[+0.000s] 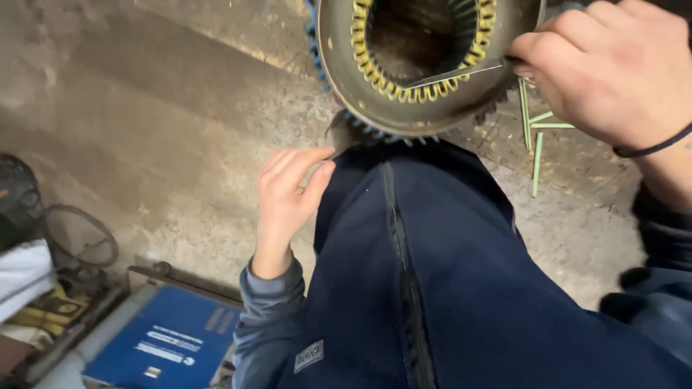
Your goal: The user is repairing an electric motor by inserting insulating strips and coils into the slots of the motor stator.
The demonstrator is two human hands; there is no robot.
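Yellow slot liners ring the bore of the round metal stator (339, 65), which sits at top centre on the concrete bench (180, 130), just beyond our dark blue jacket (432, 274). Our right hand (613, 68) has its fingers (537, 47) pinched on a thin grey strip (454, 74) laid across the bore, w/ green sticks (537, 137) lying beside it. Our left hand (288, 194) rests at the stator's lower edge, fingers loosely curled, holding nothing we can make out.
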